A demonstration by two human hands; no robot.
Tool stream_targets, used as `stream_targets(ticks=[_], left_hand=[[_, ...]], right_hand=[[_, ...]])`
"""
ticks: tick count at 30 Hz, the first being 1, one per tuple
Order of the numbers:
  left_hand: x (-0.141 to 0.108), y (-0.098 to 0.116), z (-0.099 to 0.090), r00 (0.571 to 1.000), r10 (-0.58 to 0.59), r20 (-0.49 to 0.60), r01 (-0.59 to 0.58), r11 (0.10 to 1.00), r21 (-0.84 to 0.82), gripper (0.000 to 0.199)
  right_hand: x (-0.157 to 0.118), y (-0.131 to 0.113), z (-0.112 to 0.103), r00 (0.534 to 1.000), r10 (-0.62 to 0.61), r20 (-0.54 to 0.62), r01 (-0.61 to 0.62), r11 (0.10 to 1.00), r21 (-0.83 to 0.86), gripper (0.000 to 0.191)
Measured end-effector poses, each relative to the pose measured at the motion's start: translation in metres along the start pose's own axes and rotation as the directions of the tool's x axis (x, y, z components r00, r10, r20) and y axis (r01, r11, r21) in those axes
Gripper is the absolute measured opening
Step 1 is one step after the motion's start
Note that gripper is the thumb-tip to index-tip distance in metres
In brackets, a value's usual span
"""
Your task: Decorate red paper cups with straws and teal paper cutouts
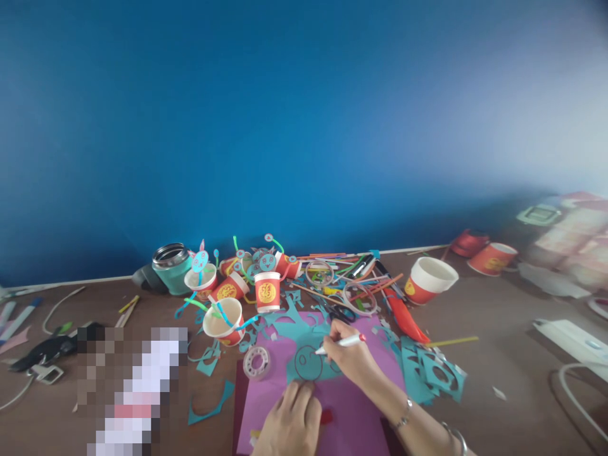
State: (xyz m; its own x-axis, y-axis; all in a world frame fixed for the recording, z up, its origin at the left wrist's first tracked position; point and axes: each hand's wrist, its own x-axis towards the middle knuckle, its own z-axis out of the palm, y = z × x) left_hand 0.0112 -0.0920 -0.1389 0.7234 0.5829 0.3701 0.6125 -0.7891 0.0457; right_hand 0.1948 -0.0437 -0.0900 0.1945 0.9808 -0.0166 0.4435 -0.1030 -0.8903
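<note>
My right hand (349, 351) is closed round a white marker (346, 342) with a red end. Its tip is on a teal sheet of paper (291, 372) that bears dark drawn circles. With bent fingers together, my left hand (291, 418) holds down the lower edge of that sheet. A purple sheet (361, 418) lies under the teal paper and both hands. Something red (326, 416) shows at the right side of my left hand, mostly hidden. Left of the teal sheet is a roll of clear tape (257, 363).
Red-and-white paper cups (268, 292) with straws and teal cut-out faces stand behind left. Teal scraps (434, 370) lie right, near a larger cup (430, 280). Scissors (341, 312) and loose straws lie behind the sheets. A teal flask (171, 269) stands by the wall.
</note>
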Motion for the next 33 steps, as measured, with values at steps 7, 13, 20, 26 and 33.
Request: stream_targets(ticks=[7,13,20,26,33], left_hand=[[0.0003,0.0008,-0.0009,1.000,-0.016,-0.007,0.016,1.000,-0.002,0.017],[-0.0001,-0.0014,-0.0006,1.000,0.000,0.027,-0.001,1.000,0.004,0.019],[0.0005,0.0000,-0.0020,1.000,0.004,0.007,-0.003,1.000,-0.003,0.015],[0.0014,0.0002,-0.0032,0.999,-0.010,0.030,0.010,1.000,-0.004,0.017],[0.0013,0.0006,-0.0048,0.999,-0.012,0.049,0.012,1.000,0.004,0.018]], right_hand=[[0.0008,0.0025,-0.0002,1.000,0.017,0.009,-0.017,1.000,-0.012,0.014],[0.0010,0.0046,0.0002,0.999,0.043,0.023,-0.042,0.999,-0.021,0.013],[0.0012,0.0071,0.0014,0.998,0.029,0.058,-0.029,1.000,0.003,0.015],[0.0009,0.0071,0.0022,0.997,0.003,0.079,-0.001,1.000,-0.020,0.018],[-0.0006,0.0045,0.0018,0.996,-0.013,0.093,0.013,1.000,0.001,0.020]])
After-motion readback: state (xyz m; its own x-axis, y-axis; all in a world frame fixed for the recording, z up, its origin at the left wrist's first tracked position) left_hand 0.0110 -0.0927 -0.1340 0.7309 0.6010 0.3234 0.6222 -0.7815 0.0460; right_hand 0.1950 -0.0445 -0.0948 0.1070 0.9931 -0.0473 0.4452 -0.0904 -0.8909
